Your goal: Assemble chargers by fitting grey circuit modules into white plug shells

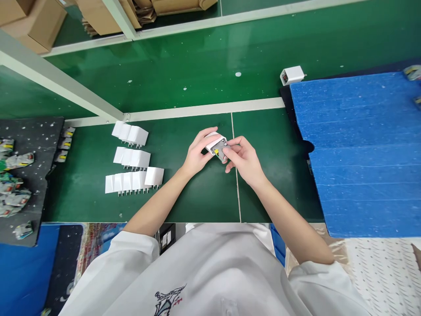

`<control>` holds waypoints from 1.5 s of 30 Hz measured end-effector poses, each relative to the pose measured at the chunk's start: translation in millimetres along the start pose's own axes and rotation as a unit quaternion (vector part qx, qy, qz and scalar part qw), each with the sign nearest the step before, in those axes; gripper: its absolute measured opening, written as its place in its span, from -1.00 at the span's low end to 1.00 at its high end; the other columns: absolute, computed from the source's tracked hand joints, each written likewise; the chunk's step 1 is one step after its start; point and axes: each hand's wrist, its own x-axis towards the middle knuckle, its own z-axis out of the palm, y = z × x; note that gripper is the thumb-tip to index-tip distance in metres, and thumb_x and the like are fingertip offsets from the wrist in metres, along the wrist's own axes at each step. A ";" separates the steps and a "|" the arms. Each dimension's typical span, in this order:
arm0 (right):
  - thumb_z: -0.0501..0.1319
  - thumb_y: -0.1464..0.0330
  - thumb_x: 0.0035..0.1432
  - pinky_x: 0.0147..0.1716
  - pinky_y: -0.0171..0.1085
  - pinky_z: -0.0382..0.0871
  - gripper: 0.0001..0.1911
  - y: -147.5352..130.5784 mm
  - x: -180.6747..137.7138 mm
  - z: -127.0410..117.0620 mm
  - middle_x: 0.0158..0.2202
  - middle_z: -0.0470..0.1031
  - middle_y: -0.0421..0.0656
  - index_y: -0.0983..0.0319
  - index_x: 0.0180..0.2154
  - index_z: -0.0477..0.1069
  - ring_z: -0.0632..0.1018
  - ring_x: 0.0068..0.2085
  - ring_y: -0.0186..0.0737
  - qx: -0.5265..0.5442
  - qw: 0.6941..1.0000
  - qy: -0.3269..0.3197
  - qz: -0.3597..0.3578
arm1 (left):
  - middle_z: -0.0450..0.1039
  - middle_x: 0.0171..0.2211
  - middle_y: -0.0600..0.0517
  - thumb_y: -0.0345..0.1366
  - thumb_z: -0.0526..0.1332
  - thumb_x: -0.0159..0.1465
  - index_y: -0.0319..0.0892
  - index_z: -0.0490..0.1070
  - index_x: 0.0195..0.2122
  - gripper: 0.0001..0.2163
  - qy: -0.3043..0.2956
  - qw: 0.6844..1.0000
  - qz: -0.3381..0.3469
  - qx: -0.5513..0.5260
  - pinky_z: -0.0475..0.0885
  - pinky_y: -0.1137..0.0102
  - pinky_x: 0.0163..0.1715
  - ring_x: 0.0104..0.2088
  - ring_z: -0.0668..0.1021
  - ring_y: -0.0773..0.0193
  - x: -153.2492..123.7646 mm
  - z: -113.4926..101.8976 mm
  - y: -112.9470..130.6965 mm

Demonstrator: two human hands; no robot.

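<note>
My left hand is closed around a white charger housing, its open end turned toward my right hand. Between finger and thumb, my right hand grips a grey circuit board assembly with a yellow part on it. The assembly sits at the mouth of the housing; how deep it goes in cannot be made out. To the left on the green bench stand white charger housings with metal pins, in a back row, a middle row and a front row.
A black board at left carries several circuit board assemblies. A blue sheet covers the right side. Another white housing stands behind it. A pale metal frame crosses the bench's back, with cardboard boxes above.
</note>
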 end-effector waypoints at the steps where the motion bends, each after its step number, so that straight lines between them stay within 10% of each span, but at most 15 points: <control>1: 0.45 -0.05 0.02 -0.64 -0.42 0.45 -0.45 -0.2 0.0 -0.1 -0.44 0.45 -0.29 0.15 -0.25 0.26 0.48 -0.44 -0.36 0.000 1.000 0.000 -0.002 | 0.46 0.16 -0.16 0.06 0.13 0.43 -0.03 0.50 0.05 -0.64 0.005 1.000 0.013 0.000 0.50 0.07 0.14 0.17 0.53 0.04 0.0 0.3 -0.7; 18: 0.34 0.13 0.12 -0.65 -0.40 0.46 -0.68 -1.7 -5.8 2.3 -0.27 0.47 -0.21 0.15 -0.16 0.42 0.49 -0.32 -0.29 -0.130 0.989 0.045 -0.054 | 0.28 0.07 -0.12 0.06 0.26 0.35 0.03 0.18 0.39 -0.37 0.030 0.994 0.084 0.057 0.51 0.21 0.08 0.09 0.52 0.06 -5.3 7.1 -10.4; 31: 0.34 0.26 0.13 -0.37 -0.28 0.48 -0.76 -4.7 -17.1 10.2 -0.40 0.42 -0.29 0.15 -0.33 0.28 0.52 -0.41 -0.32 -0.231 0.961 0.091 -0.122 | 0.20 -0.04 -0.01 0.00 0.32 0.32 0.07 0.29 0.10 -0.60 0.093 0.991 0.080 0.056 0.55 0.16 -0.04 -0.05 0.56 0.15 -6.5 12.0 -5.7; 41: 0.40 0.14 0.09 -0.26 -0.21 0.55 -0.56 -5.3 -5.2 -8.1 -0.12 0.48 -0.14 0.16 -0.05 0.39 0.54 -0.20 -0.20 -0.266 0.955 0.076 -0.101 | 0.32 -0.01 -0.09 0.15 0.26 0.31 -0.03 0.38 0.14 -0.49 0.014 0.997 0.040 0.066 0.53 0.18 -0.01 0.01 0.53 0.08 -7.7 8.9 -0.4; 45: 0.37 0.09 0.11 -0.31 -0.23 0.59 -0.40 -13.4 1.1 -23.3 -0.01 0.50 -0.09 0.13 0.14 0.34 0.58 -0.11 -0.15 -0.181 0.982 -0.057 0.015 | 0.41 0.09 -0.14 0.24 0.18 0.30 0.03 0.29 0.28 -0.38 -0.071 0.995 0.066 -0.013 0.45 0.07 0.17 0.15 0.48 -0.01 -4.2 4.8 1.8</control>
